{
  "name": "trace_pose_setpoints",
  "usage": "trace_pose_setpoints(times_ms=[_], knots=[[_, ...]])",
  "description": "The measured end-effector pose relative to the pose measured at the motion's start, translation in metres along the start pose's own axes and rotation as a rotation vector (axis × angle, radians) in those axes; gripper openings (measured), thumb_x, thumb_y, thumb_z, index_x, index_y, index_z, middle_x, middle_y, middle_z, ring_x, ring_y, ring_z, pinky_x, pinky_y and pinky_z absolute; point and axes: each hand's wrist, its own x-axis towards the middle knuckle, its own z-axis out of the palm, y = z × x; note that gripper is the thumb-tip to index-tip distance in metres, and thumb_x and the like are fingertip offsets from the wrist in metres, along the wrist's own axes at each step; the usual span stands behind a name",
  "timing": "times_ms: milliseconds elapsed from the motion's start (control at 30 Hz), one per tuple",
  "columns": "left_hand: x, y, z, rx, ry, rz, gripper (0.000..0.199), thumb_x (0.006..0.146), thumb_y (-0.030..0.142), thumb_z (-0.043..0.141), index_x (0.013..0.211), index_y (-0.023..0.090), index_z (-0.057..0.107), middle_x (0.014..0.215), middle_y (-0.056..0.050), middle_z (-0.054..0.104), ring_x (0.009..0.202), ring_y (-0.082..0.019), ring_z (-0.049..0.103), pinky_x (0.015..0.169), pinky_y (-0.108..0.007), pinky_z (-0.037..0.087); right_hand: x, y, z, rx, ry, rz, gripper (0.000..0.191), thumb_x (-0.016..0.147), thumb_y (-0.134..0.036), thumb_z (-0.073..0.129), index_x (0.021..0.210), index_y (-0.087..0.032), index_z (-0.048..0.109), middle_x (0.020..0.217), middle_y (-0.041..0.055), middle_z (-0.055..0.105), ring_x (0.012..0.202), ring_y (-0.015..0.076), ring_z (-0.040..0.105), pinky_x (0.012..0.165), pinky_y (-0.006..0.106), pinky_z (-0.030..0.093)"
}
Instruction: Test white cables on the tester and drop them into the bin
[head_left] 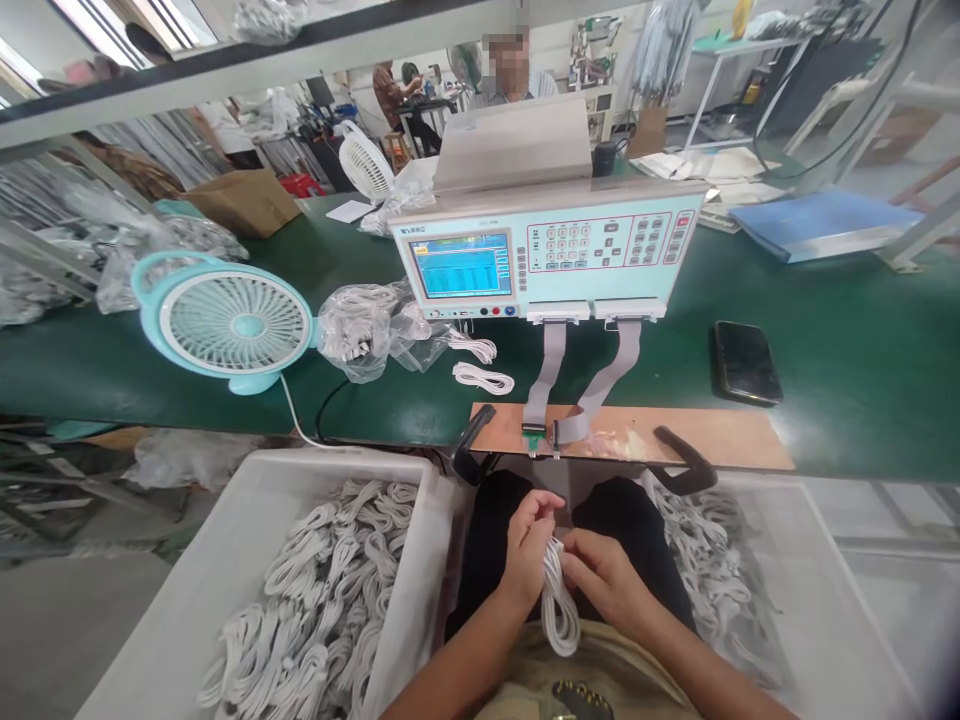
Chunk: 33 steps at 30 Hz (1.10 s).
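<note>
A coiled white cable point(559, 612) hangs between my hands, above my lap. My left hand point(529, 550) is closed round its upper part from the left. From the other side, my right hand point(602, 572) pinches at the top of the same coil, thumb and fingers together; the fingertips partly hide the cable's ends. Beyond them, two grey ribbon cables point(546, 372) run from a bench tester point(600, 250) with a lit screen down to small connectors point(534, 440) on a copper-coloured board point(720, 438) at the table's edge.
White bins with many coiled cables stand left point(247, 490) and right point(817, 560) of my legs. Black clamps point(472, 445) grip the board. On the green table point(840, 370) are a fan point(247, 325), bagged cables point(360, 320), two loose coils point(482, 378), a phone point(746, 362) and a blue folder point(825, 222).
</note>
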Motion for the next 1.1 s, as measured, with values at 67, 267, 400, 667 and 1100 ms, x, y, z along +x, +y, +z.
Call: trace_pose_setpoints(times_ms=[67, 267, 400, 667, 1100], knots=[[-0.001, 0.003, 0.001, 0.111, -0.03, 0.01, 0.013, 0.077, 0.022, 0.048, 0.079, 0.016, 0.059, 0.069, 0.0, 0.052, 0.064, -0.012, 0.046, 0.06, -0.022, 0.037, 0.004, 0.001, -0.004, -0.108, 0.054, -0.031, 0.019, 0.083, -0.028, 0.053, 0.068, -0.018, 0.057, 0.061, -0.0015, 0.051, 0.057, 0.0139, 0.044, 0.056, 0.024, 0.033], [-0.002, 0.012, 0.003, 0.107, -0.15, -0.078, 0.012, 0.08, 0.024, 0.052, 0.085, 0.015, 0.058, 0.073, 0.001, 0.056, 0.067, -0.011, 0.05, 0.062, -0.021, 0.041, 0.019, 0.015, -0.018, -0.022, 0.117, 0.01, 0.02, 0.082, -0.034, 0.056, 0.069, -0.019, 0.053, 0.062, -0.0025, 0.049, 0.058, 0.0134, 0.043, 0.055, 0.024, 0.034], [0.01, 0.014, -0.008, -0.121, -0.254, -0.326, 0.023, 0.074, 0.031, 0.062, 0.09, 0.014, 0.057, 0.067, 0.002, 0.054, 0.05, -0.009, 0.047, 0.044, -0.019, 0.04, 0.022, 0.012, -0.017, 0.141, 0.128, 0.038, 0.02, 0.083, -0.036, 0.059, 0.079, -0.022, 0.046, 0.064, -0.0054, 0.047, 0.056, 0.0125, 0.044, 0.051, 0.022, 0.035], [0.015, 0.017, -0.022, -0.29, -0.305, -0.393, 0.033, 0.064, 0.035, 0.075, 0.082, 0.013, 0.059, 0.06, 0.003, 0.052, 0.045, -0.006, 0.045, 0.041, -0.016, 0.037, 0.015, -0.01, -0.014, -0.187, 0.008, -0.237, 0.015, 0.09, -0.025, 0.047, 0.082, -0.021, 0.059, 0.078, 0.0015, 0.054, 0.071, 0.0157, 0.052, 0.065, 0.026, 0.04], [0.018, 0.019, -0.031, -0.417, -0.262, -0.484, 0.03, 0.066, 0.032, 0.067, 0.089, 0.012, 0.062, 0.069, -0.003, 0.06, 0.058, -0.012, 0.055, 0.05, -0.021, 0.043, 0.03, -0.026, -0.016, -0.096, -0.036, -0.094, 0.015, 0.081, -0.025, 0.056, 0.068, -0.019, 0.053, 0.071, -0.0006, 0.05, 0.067, 0.0154, 0.048, 0.061, 0.026, 0.037]])
